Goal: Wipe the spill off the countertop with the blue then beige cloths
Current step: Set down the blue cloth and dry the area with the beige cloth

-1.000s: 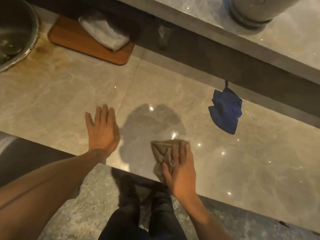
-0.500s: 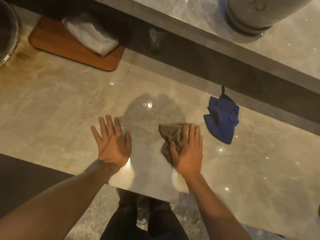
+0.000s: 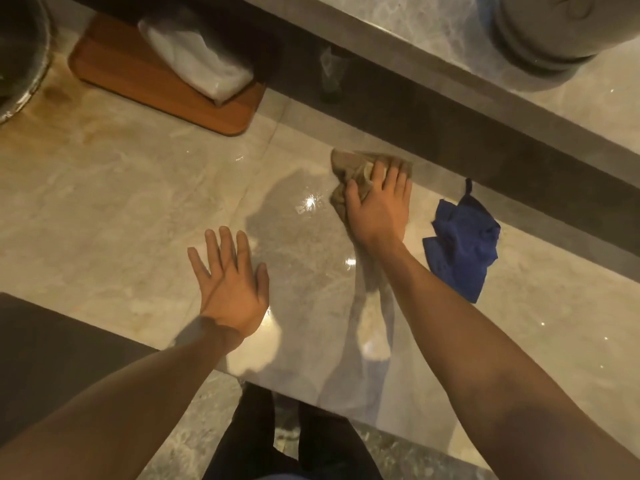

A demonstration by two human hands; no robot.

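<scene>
My right hand [image 3: 379, 207] presses the crumpled beige cloth [image 3: 351, 171] flat on the glossy marble countertop [image 3: 121, 202], close to the dark back ledge. The blue cloth [image 3: 462, 242] lies bunched on the counter just right of that hand, untouched. My left hand [image 3: 230, 284] rests palm down with fingers spread near the counter's front edge, holding nothing. A damp sheen [image 3: 304, 206] shows on the stone left of the beige cloth.
A wooden board [image 3: 138, 81] with a white plastic-wrapped bundle [image 3: 197, 60] sits at the back left. A metal basin's rim [image 3: 34, 71] shows at the far left. A raised ledge [image 3: 450, 81] carries a large grey pot [image 3: 547, 36] at the top right.
My right hand has pushed the beige cloth away from the front edge toward the back ledge. My left hand stays planted on the counter. The blue cloth has not moved.
</scene>
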